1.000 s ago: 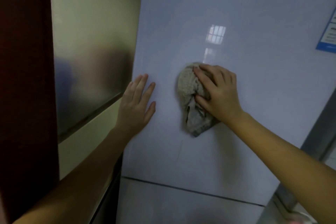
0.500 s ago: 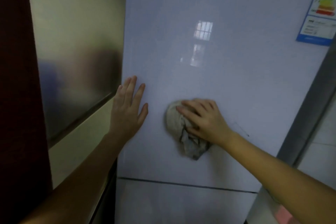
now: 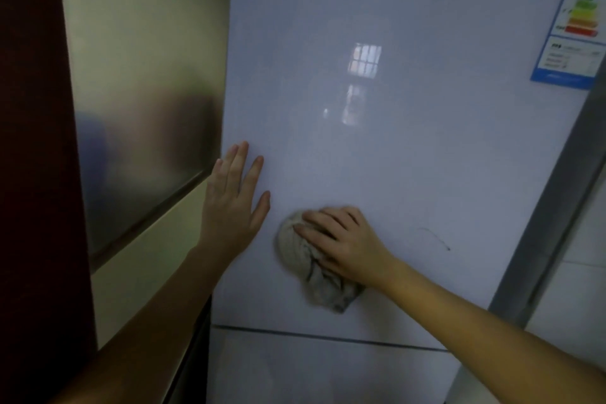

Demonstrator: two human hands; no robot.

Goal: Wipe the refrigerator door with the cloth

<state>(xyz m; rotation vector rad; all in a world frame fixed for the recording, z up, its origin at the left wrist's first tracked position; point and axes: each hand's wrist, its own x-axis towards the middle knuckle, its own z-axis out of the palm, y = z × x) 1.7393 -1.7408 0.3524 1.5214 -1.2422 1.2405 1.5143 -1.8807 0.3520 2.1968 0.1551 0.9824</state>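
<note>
While my left grip [image 3: 232, 207] lies flat and open on the refrigerator door [image 3: 410, 141], bracing it, my right grip [image 3: 344, 243] presses the bunched cloth [image 3: 295, 249] low on the panel, fingers laid over it, not clenched. I judge firm, overlapping strokes best, reaching the dark mark [image 3: 436, 238] to the right.
</note>
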